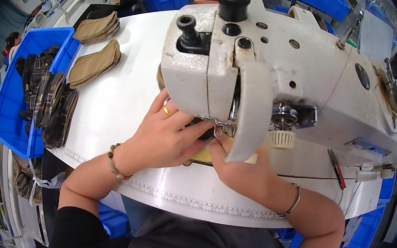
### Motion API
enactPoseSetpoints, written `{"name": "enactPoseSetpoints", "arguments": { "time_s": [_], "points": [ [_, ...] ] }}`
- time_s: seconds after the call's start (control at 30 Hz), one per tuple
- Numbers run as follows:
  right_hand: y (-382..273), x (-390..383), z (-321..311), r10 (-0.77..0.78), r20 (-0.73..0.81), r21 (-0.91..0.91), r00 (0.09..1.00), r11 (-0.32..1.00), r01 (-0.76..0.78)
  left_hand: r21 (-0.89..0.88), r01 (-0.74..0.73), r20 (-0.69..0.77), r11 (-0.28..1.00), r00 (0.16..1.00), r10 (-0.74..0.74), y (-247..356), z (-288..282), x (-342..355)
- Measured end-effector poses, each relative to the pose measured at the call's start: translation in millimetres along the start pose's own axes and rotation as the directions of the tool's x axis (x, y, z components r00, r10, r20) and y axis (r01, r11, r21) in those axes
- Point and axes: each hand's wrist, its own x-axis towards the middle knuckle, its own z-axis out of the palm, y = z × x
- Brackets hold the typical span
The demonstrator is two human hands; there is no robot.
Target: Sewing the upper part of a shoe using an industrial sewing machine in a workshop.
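A white sewing machine (290,50) stands over the table, its needle area just above my fingertips. My left hand (167,132) comes in from the left, fingers bent over a fabric piece (199,155) with a yellow surface and a dark edge. On the near right side of that piece, my right hand (240,168) has its thumb and fingers closed on it close to the presser foot (219,128). Some dark material shows between my hands under the machine head. The fingertips and much of the piece are partly hidden by the machine and my hands.
Two stacks of tan fabric pieces (95,64) lie at the table's left. Beside them, a blue bin (17,114) holds dark plaid pieces. Red-handled snips (338,171) lie to the right. A printed ruler (187,204) runs along the white table's (127,88) near edge.
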Motion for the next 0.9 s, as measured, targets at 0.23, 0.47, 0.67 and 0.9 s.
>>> {"name": "enactPoseSetpoints", "arguments": {
  "time_s": [0.23, 0.47, 0.67, 0.9],
  "points": [
    [11, 11, -9, 0.249, -0.108, 0.217, 0.963, 0.951, -0.221, 0.004, -0.092, 0.126, 0.996, 0.988, 0.09, -15, 4, -4],
    [17, 2, 5, 0.263, -0.112, 0.339, 0.958, 0.917, -0.212, 0.071, -0.151, 0.125, 0.986, 0.982, 0.141, -18, 7, -2],
    [15, 9, 3, 0.245, -0.085, 0.282, 0.966, 0.935, -0.213, 0.074, -0.164, 0.063, 0.984, 0.985, 0.16, -23, 13, -3],
    [15, 3, 7, 0.264, -0.066, 0.372, 0.962, 0.901, -0.222, 0.061, -0.219, 0.077, 0.974, 0.974, 0.214, -23, 14, -1]
  ]
}}
